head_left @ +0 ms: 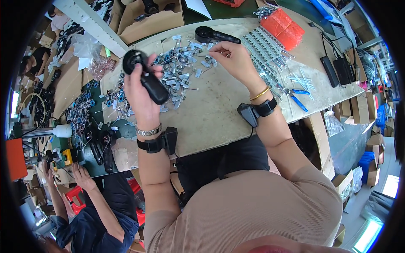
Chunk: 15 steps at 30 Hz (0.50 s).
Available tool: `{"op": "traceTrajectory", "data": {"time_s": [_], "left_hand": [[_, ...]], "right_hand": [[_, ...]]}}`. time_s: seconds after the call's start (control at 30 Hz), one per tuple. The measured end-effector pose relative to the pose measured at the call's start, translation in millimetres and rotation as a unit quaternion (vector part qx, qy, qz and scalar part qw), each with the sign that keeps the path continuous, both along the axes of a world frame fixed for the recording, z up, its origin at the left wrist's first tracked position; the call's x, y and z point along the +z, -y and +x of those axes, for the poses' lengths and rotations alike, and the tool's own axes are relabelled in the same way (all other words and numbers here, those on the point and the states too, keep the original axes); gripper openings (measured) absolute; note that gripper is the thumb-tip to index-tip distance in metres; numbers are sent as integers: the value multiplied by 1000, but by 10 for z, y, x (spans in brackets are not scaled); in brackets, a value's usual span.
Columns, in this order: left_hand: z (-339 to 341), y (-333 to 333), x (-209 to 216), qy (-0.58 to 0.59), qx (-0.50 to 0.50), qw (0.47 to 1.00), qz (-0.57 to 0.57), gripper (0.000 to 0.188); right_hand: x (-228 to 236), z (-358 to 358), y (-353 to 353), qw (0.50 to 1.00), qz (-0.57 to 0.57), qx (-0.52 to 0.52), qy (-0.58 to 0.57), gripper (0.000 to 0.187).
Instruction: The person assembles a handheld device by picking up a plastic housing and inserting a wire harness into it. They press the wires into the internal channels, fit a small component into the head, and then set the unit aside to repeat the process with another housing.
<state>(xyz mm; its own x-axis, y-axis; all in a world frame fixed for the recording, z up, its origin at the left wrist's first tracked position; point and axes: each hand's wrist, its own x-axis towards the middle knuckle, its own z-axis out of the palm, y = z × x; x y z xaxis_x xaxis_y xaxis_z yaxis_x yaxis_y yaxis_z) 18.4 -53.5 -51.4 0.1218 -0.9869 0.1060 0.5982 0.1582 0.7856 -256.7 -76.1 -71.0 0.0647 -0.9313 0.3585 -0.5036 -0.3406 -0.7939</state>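
Observation:
My left hand (139,95) grips a black handheld fan body (155,89), its round head up and its handle slanting down to the right. The thumb lies across the fan near the head. My right hand (236,63) hovers over the bench with thumb and fingertips pinched together; whatever sits between them is too small to make out. Just below and left of those fingertips spreads a pile of small silver-blue wired parts (183,76). Behind the right hand, another black fan body (204,34) rests on the bench.
Panels of small boards (261,46) lie right of my right hand, below an orange-red bag (284,27). Blue-handled pliers (298,101), white sticks (306,80) and a black adapter (344,69) are farther right. A cardboard box (152,25) stands behind. A co-worker's hands (82,177) are at lower left.

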Motion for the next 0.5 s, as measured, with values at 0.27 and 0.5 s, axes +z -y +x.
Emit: {"op": "traceTrajectory", "data": {"time_s": [0.27, 0.5], "left_hand": [[209, 6, 107, -136, 169, 976, -35, 36], [165, 6, 222, -87, 179, 980, -25, 37]], "right_hand": [[211, 458, -1, 995, -19, 85, -53, 15], [440, 1075, 447, 959, -187, 118, -176, 15]]}}
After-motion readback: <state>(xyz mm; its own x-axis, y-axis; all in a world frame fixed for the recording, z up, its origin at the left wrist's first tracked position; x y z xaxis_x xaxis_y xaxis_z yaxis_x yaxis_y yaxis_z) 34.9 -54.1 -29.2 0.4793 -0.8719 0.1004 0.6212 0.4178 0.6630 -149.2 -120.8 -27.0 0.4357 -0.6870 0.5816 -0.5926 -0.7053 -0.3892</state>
